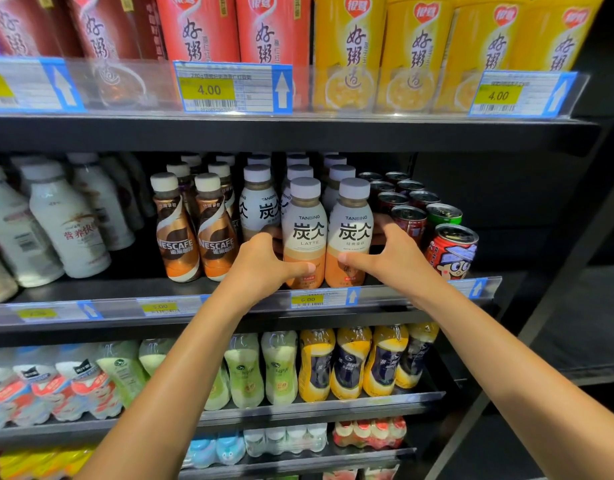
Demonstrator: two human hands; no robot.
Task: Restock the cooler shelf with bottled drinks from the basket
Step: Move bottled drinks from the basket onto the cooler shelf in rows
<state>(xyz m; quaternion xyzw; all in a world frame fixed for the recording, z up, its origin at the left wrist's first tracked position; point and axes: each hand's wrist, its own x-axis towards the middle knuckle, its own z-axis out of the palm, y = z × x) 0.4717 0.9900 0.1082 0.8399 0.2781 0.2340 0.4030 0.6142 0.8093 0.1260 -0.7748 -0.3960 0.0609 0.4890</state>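
Two Tanbing latte bottles with grey caps stand side by side at the front of the middle cooler shelf (229, 289). My left hand (264, 263) grips the left latte bottle (304, 233), thumb across its orange lower label. My right hand (390, 252) grips the right latte bottle (352, 233) from the right, thumb on its front. More Tanbing bottles (260, 202) stand in rows behind them. The basket is out of view.
Two Nescafe bottles (194, 233) stand just left of my left hand. Red and green cans (450, 249) crowd the shelf right of my right hand. White bottles fill the far left. The shelf above (298, 133) hangs low; price tags line the front rail.
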